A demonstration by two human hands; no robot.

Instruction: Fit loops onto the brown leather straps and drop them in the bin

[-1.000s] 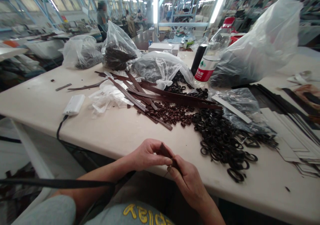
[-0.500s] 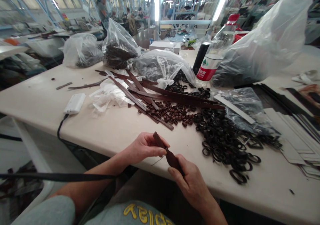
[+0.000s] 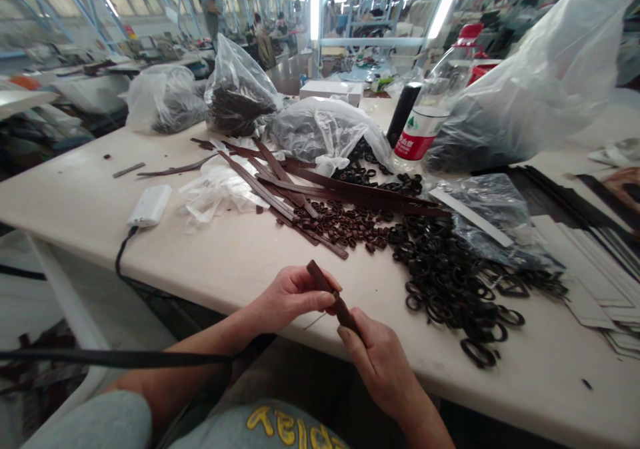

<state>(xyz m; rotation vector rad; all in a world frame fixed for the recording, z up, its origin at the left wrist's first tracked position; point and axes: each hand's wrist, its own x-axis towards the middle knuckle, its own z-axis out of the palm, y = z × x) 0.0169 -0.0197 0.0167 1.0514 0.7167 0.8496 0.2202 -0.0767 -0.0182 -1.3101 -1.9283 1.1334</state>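
Note:
Between my two hands, over the table's front edge, is a dark brown leather strap (image 3: pixel 344 314). My left hand (image 3: pixel 295 296) pinches its upper part with thumb and fingers, and the strap's end sticks out above them. Lower down, my right hand (image 3: pixel 377 356) is closed round the same strap, hiding its other end. A thin thread or wire (image 3: pixel 314 321) hangs below my left thumb; what it is fixed to is hidden. Beyond my hands lies a pile of small brown loops (image 3: pixel 345 226), with long brown straps (image 3: pixel 300 189) across and behind it.
Black loops (image 3: pixel 445 282) are heaped to the right. Plastic bags (image 3: pixel 325 129) and a red-labelled bottle (image 3: pixel 420 132) stand behind. A white power bank (image 3: pixel 151 205) with a black cable lies left. Pale card strips (image 3: pixel 575 282) are at far right. A person (image 3: pixel 210 16) stands in the background.
The strap between my hands has turned slightly and now looks narrower, more edge-on. Both hands keep nearly the same place and hold; the items on the table have not moved.

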